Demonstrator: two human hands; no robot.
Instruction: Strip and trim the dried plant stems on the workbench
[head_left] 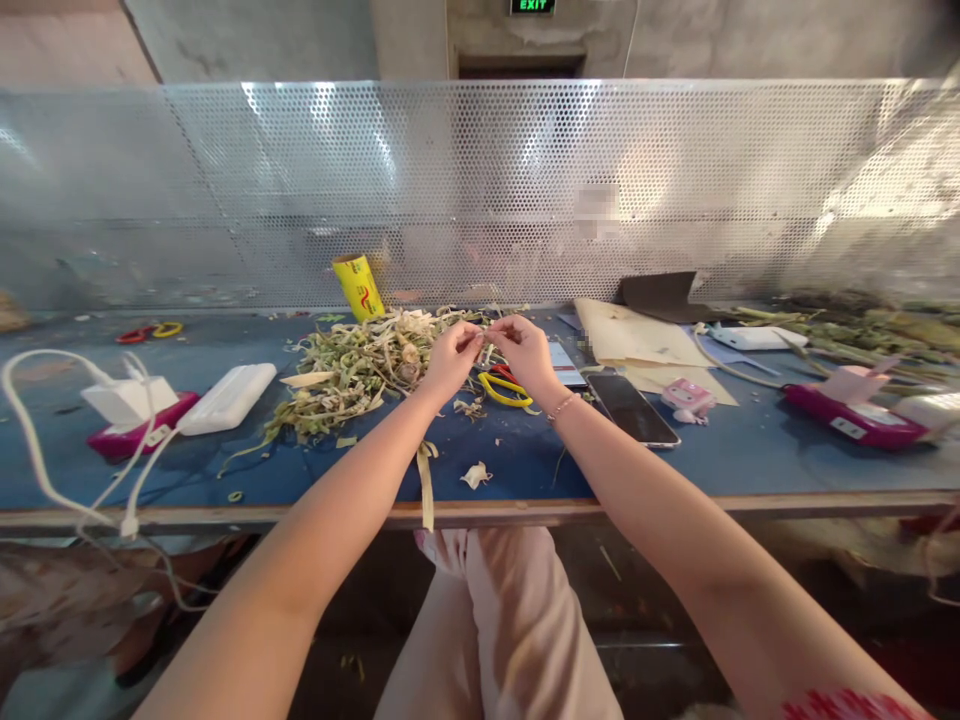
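My left hand (454, 358) and my right hand (526, 352) meet above the far half of the blue table, fingertips pinched together. Something small lies between the fingertips, too hidden to name. Just left of my left hand spreads a heap of dried, pale green and straw-coloured plant matter (352, 370), some of it behind the hand. Under my right hand lies a tool with yellow and red looped handles (507, 392), partly covered. A pale scrap (475, 475) rests on the table nearer to me, and a dry strip (427, 485) hangs over the front edge.
A yellow cardboard tube (358, 287) leans behind the heap. To the right lie a phone (634, 410), a pink case (688, 398) and brown paper (645, 335). Power strips (855, 412) with cables sit at both sides, a white power bank (228, 398) at left. A perforated metal screen (480, 200) stands behind.
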